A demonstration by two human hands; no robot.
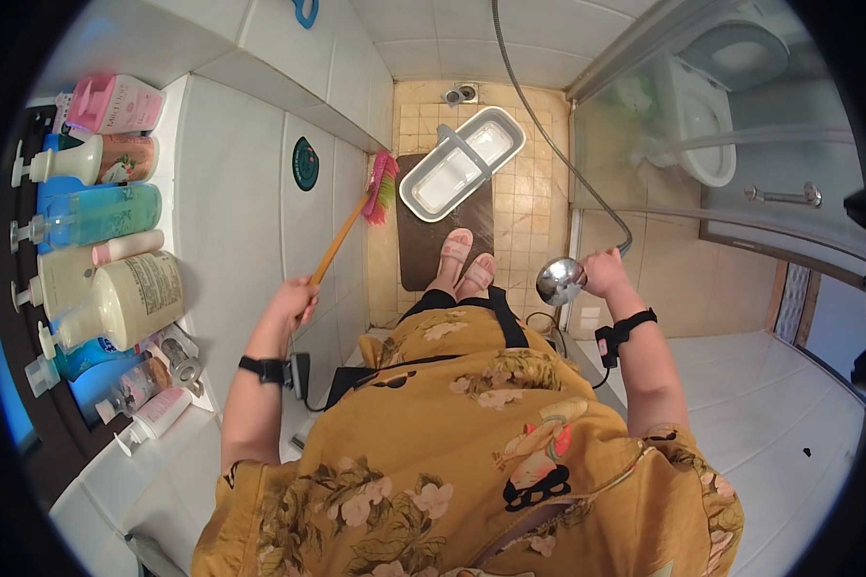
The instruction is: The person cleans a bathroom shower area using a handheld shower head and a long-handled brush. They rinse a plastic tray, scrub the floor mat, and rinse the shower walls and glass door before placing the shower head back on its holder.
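Observation:
My left hand [294, 301] grips the wooden handle [343, 234] of a long-handled brush. The brush's pink and green bristle head [381, 189] is low against the left tiled wall. In my right hand [606, 272] is a chrome shower head [559, 281], its metal hose [548, 137] curving up toward the far wall. A white and grey plastic mop bucket [433, 195] with a grey handle stands ahead of my feet, partly over a dark bath mat [422, 256].
Several pump bottles [108, 216] line the ledge on the left. A floor drain [466, 92] lies beyond the bucket. To the right, a glass shower door [635, 173] stands before a toilet [703, 137]. My sandals [457, 245] rest on the mat.

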